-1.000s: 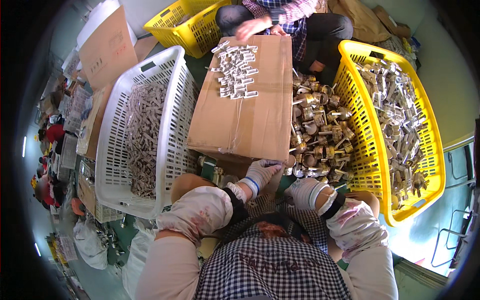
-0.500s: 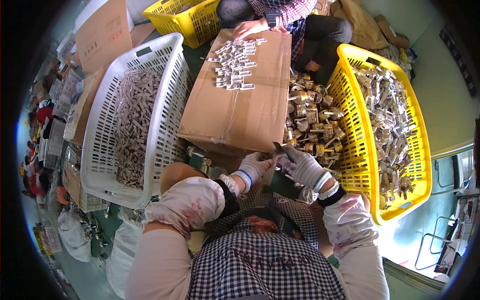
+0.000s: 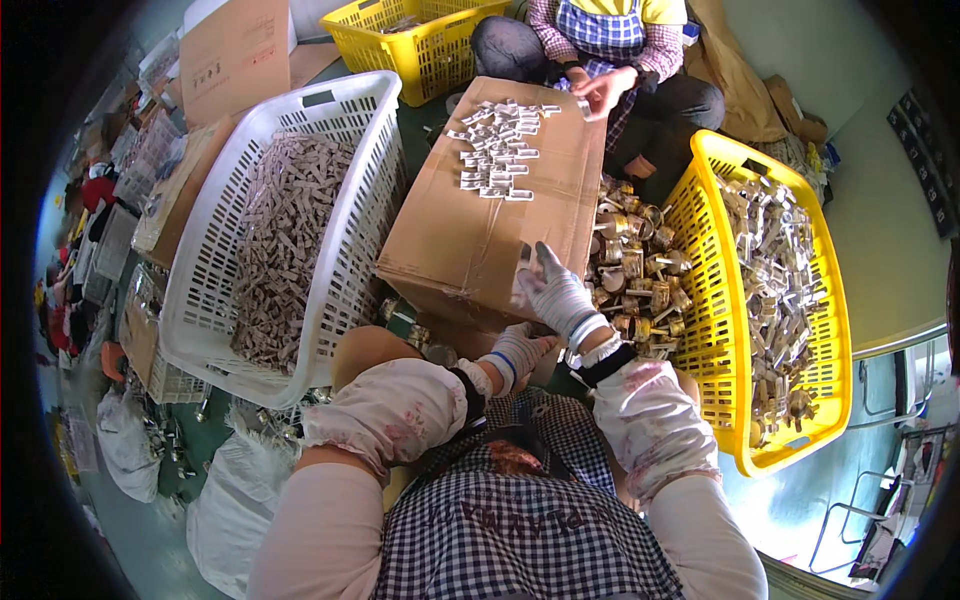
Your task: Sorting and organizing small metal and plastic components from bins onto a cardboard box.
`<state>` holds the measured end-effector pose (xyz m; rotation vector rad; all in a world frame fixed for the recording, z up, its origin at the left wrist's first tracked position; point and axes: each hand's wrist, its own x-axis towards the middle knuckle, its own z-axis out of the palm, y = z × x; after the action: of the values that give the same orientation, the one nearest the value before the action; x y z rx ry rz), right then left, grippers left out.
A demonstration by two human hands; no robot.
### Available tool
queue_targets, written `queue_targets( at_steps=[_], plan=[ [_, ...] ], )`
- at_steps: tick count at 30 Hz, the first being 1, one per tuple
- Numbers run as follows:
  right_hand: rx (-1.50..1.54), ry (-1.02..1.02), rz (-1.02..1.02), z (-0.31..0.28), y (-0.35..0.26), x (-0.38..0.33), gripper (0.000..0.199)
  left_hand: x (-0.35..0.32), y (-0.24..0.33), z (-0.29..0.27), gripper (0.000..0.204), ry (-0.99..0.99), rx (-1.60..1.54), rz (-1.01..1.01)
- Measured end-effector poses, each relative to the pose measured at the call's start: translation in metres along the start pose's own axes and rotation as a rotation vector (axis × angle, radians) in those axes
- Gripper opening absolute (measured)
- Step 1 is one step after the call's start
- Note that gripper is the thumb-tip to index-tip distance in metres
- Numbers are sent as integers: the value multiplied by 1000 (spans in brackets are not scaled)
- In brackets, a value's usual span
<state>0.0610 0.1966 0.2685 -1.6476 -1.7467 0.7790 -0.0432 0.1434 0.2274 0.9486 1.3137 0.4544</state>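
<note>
My right hand [image 3: 560, 297], in a striped work glove, reaches over the near edge of a cardboard box [image 3: 440, 225]. Its fingers are stretched and apart, and nothing shows between them. Closer to my body, my left hand [image 3: 518, 358], gloved the same way, is closed just below the box's edge; what it may hold is hidden. On the far half of the box top lie small pale metal pieces [image 3: 497, 150], loosely grouped in overlapping rows. My right fingertips are short of them.
At left stands a white basket [image 3: 378, 125] of small flat pieces. A yellow basket [image 3: 715, 300] of metal parts is at right. Brass-coloured cylindrical parts [image 3: 640, 262] are heaped beside the box. Across it sits a co-worker whose hand [image 3: 603, 92] is at the box's far corner.
My hands, formerly together around a small dark thing, have separated. The right moved forward over the box and opened; the left dropped slightly. The co-worker's hands moved right, off the pieces.
</note>
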Motion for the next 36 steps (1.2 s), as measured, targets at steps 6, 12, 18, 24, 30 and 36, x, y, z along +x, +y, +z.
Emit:
queue_targets(
  at_steps=[6, 12, 18, 24, 30, 36],
  plan=[
    [73, 37, 32, -49, -1, -28, 53, -27, 26, -11, 45, -7, 50, -37],
    [-505, -455, 216, -68, 49, -81, 51, -30, 22, -7, 62, 68, 222, 168],
    [-135, -336, -42, -30, 87, -99, 61, -4, 0, -11, 50, 200, 395, 49],
    [305, 39, 410, 50, 117, -100, 42, 6, -22, -15, 31, 94, 349, 291],
    [661, 368, 412, 66, 76, -109, 40, -28, 10, -30, 34, -51, 758, 391],
    [284, 233, 112, 51, 70, -120, 38, -66, 75, -78, 34, 93, 827, 618]
  ],
)
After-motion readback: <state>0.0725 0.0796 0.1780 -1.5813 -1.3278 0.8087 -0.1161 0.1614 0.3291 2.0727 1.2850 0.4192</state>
